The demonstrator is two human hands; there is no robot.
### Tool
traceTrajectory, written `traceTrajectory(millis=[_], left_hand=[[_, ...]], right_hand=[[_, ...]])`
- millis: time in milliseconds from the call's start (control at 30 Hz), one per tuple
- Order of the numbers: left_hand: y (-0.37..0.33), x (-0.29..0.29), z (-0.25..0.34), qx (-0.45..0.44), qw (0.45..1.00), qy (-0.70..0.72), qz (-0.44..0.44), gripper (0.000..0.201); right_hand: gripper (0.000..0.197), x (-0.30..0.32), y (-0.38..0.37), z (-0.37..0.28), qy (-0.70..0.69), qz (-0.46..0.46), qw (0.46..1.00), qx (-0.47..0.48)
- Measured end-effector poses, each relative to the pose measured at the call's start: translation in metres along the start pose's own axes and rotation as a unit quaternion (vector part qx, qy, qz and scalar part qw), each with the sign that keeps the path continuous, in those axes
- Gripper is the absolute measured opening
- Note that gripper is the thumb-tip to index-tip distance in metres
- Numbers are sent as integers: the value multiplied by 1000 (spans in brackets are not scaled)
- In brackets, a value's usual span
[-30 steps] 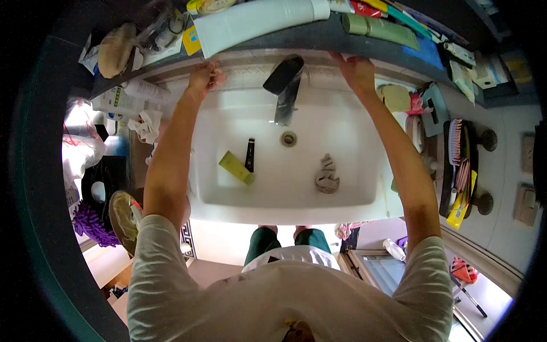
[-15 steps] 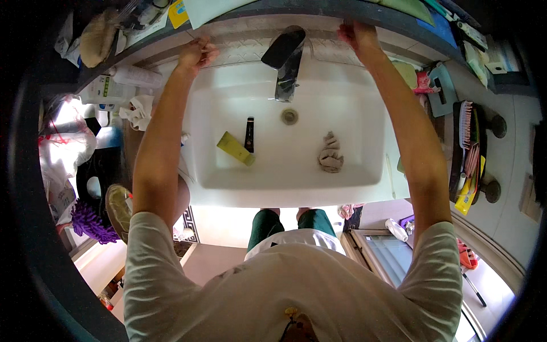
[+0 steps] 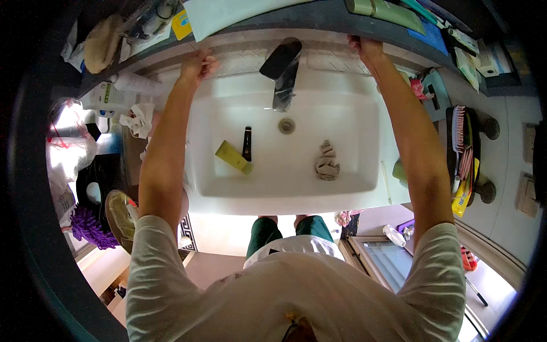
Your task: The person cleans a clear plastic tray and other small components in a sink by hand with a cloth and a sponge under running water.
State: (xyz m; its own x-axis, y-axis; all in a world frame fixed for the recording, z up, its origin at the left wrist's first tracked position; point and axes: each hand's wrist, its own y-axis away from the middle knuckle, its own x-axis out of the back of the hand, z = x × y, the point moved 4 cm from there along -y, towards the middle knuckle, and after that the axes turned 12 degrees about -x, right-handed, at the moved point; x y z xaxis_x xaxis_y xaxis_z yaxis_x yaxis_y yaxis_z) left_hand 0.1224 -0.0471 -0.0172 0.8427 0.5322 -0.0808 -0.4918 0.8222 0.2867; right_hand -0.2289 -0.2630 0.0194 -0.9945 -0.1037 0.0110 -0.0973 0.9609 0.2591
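My left hand [image 3: 199, 65] is raised at the back left of the white sink [image 3: 268, 202], just under the dark shelf [image 3: 319, 23]. Its fingers are curled, and whatever they may hold is too small to make out. My right hand [image 3: 367, 50] is up at the shelf's front edge on the right, which partly hides its fingers. Between the hands stands a black faucet [image 3: 286, 80]. In the basin lie a yellow-green tube [image 3: 232, 158], a slim black tube-like object [image 3: 247, 143] and a crumpled greyish cloth [image 3: 327, 162], all apart from my hands.
A green tube [image 3: 387, 14] and other toiletries line the shelf. Bottles [image 3: 137, 84] and a crumpled tissue [image 3: 138, 119] sit left of the sink. At the right, a wall holder carries a pink-bristled hairbrush [image 3: 458, 128]. The drain [image 3: 286, 126] lies before the faucet.
The whole view has shifted a little, so the sink and shelf appear lower. Both hands stay near the shelf, and the things in the basin keep their places.
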Motion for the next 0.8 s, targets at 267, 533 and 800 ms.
traceTrajectory(millis=[267, 533, 800], left_hand=[[-10, 25, -12, 4, 999, 42, 8, 19], [-1, 7, 4, -16, 999, 23, 26, 15], [9, 10, 5, -37, 999, -14, 26, 20]], right_hand=[[41, -36, 58, -30, 654, 155, 590, 447], [40, -21, 41, -21, 590, 147, 649, 458], [35, -29, 51, -3, 233, -100, 966, -61]])
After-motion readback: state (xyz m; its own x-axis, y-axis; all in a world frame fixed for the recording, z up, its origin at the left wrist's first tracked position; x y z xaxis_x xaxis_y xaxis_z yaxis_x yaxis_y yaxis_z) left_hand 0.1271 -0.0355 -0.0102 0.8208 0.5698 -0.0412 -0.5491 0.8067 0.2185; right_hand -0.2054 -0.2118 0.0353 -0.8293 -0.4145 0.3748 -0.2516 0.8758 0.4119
